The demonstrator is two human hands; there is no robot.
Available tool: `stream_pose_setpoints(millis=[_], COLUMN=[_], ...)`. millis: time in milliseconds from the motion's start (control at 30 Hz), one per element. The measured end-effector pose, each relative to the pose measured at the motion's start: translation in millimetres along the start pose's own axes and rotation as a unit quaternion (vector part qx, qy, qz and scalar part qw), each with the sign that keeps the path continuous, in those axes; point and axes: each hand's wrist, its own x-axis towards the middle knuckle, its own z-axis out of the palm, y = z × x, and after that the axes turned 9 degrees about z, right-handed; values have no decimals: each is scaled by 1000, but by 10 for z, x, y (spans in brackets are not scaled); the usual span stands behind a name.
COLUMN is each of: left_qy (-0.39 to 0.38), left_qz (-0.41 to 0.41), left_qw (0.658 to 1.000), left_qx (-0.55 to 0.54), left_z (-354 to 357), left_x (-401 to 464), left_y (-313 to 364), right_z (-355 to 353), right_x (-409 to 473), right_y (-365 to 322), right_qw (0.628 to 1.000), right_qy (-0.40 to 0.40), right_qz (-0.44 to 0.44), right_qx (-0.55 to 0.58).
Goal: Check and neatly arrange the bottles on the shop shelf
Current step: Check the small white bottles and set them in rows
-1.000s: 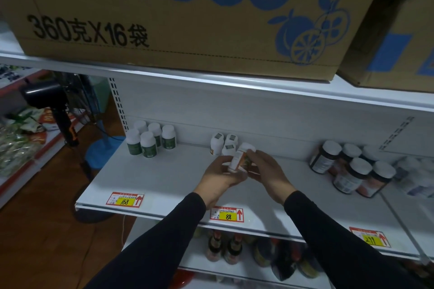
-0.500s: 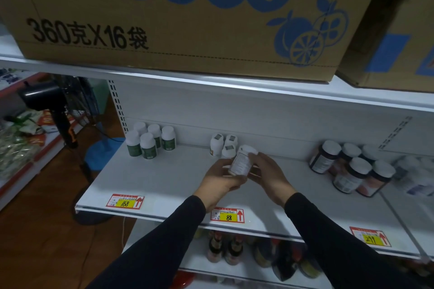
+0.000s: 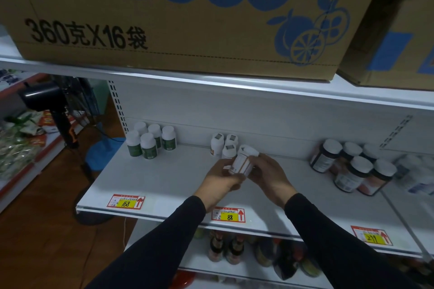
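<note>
1. White bottle held between both hands, above the white shelf, tilted with cap end leaning away to the upper right.
2. Left hand gripping bottle's lower end, fingers curled round it from the left and below.
3. Right hand curled round bottle's right side, fingertips near the cap.
4. Orange-and-white label facing up toward the camera; text too small to read.
5. Just behind the held bottle: three white bottles standing upright near the shelf's back wall.
6. Further left, well apart: five green-label bottles, upright in a cluster.
7. Right side of shelf: dark jars with white caps, grouped, upright.
8. Shelf front edge: price tags reading 168, 88 and a third partly blurred.
9. Above: cardboard carton with blue print on the upper shelf.
10. Below: dark sauce bottles on the lower shelf.
</note>
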Motion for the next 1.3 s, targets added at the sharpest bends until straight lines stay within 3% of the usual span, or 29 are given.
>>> stream_pose_setpoints(millis=[267, 633, 800, 1033, 1300], left_qy=[24, 25, 34, 30, 29], left_qz=[45, 72, 127, 105, 90], left_qw=[997, 994, 985, 991, 992], left_qx=[51, 83, 116, 79, 81], left_z=[12, 37, 63, 64, 56], left_x=[-11, 2, -18, -9, 4], left_y=[22, 34, 120, 112, 76], right_z=[29, 31, 12, 9, -19], right_x=[4, -22, 8, 74, 154], right_y=[-38, 2, 36, 104, 181], right_qw=[999, 998, 998, 984, 974], right_qy=[2, -25, -20, 10, -1], right_qz=[22, 24, 61, 128, 173], right_qx=[30, -59, 4, 123, 146])
